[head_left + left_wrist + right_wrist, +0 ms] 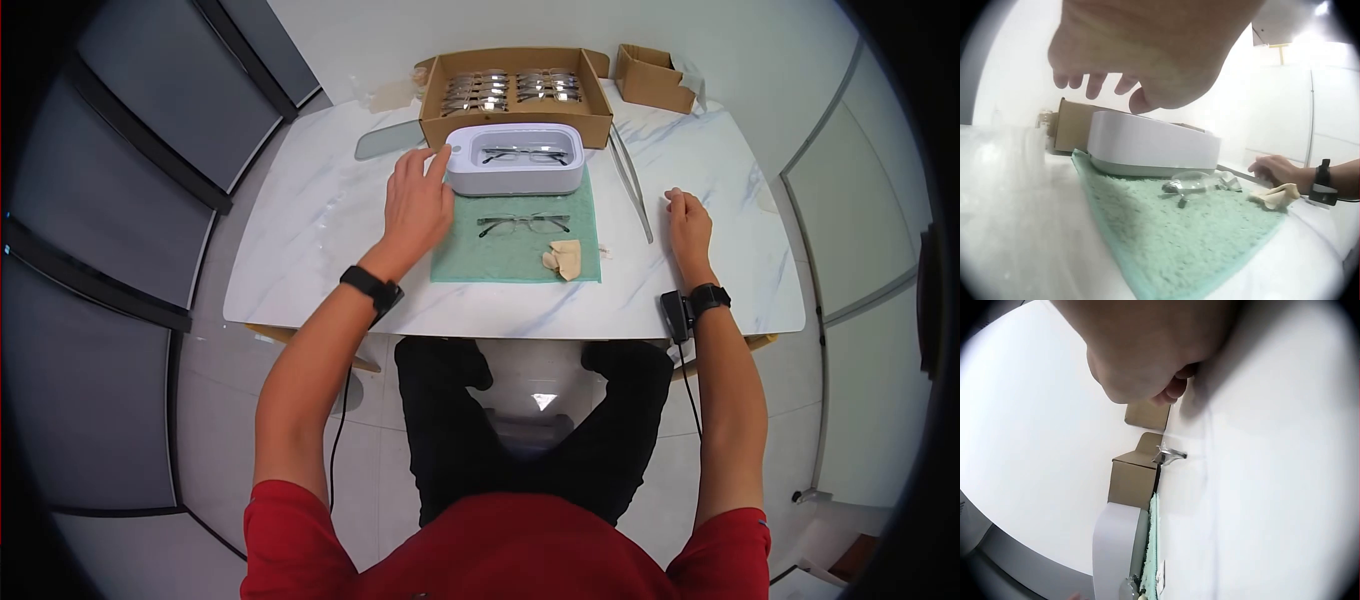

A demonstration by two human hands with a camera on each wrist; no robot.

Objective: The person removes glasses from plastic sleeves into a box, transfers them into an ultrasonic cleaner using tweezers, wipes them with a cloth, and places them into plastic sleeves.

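A white-and-grey oval-cornered device (515, 183) stands at the top of a green cloth (470, 256), with eyeglasses (525, 155) inside its open tub. My left hand (416, 205) is at its left end, thumb and index finger by the small round button; touch cannot be told. In the left wrist view that hand (1141, 50) is above the device (1154, 140), fingers apart, holding nothing. Another pair of glasses (523, 222) lies on the cloth beside a crumpled beige cloth (566, 259). My right hand (690, 235) rests on the table at the right, fingers loosely curled and empty.
Behind the device, an open cardboard box (602, 130) holds several glasses. Long metal tweezers (630, 185) lie between the cloth and my right hand. A smaller carton (652, 80) stands back right; a grey lid-like piece (388, 141) lies left of the box.
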